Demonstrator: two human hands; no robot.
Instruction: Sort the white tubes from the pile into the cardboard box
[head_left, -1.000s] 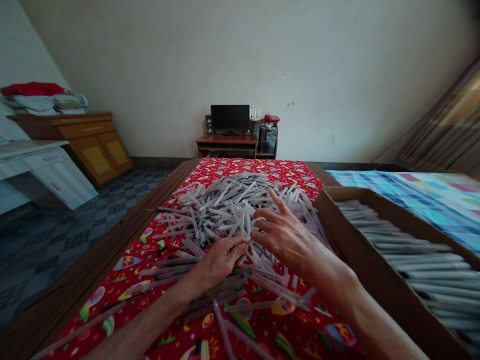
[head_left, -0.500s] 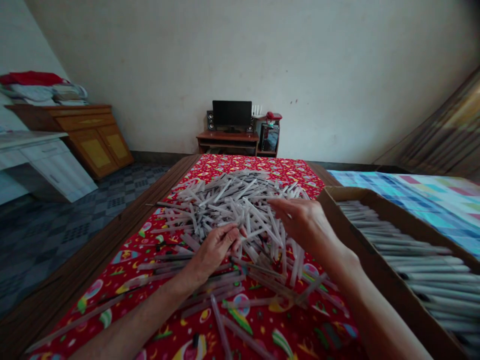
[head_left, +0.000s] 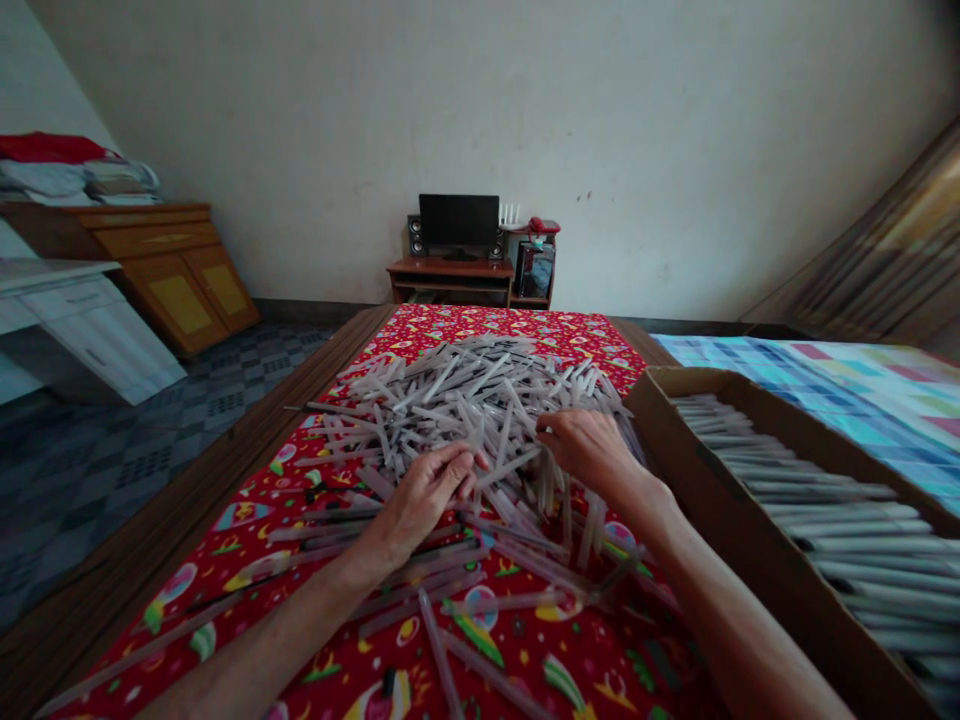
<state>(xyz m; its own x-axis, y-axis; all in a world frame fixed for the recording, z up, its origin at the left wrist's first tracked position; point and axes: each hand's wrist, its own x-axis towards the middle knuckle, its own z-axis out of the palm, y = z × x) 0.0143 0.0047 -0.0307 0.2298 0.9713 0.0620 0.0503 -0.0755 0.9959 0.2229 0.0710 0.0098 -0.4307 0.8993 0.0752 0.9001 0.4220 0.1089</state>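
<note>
A large heap of translucent whitish plastic tubes (head_left: 457, 375) lies in front of me on a red patterned cloth (head_left: 420, 690). At the near edge of the heap, my left hand (head_left: 431, 490) is closed, thumb against the curled fingers. Pale tubes show right beside its fingertips, but what it grips is hidden. My right hand (head_left: 589, 445) hovers over the right side of the heap, palm down, fingers bent and drawn together. Whether a tube is between them cannot be made out. Several loose tubes (head_left: 439, 640) lie nearer to me, below my left hand.
An open cardboard box (head_left: 675, 480) at the right holds rows of whitish tubes (head_left: 847, 520), some dark-ended. A small black piece (head_left: 388, 682) lies on the near cloth. A checked cloth (head_left: 765, 365) spreads beyond the box. A monitor (head_left: 459, 222) stands on a desk by the wall.
My right hand has moved slightly down, and its stretched fingers have curled in over the tubes. My left hand stays closed in nearly the same place. The view has shifted slightly.
</note>
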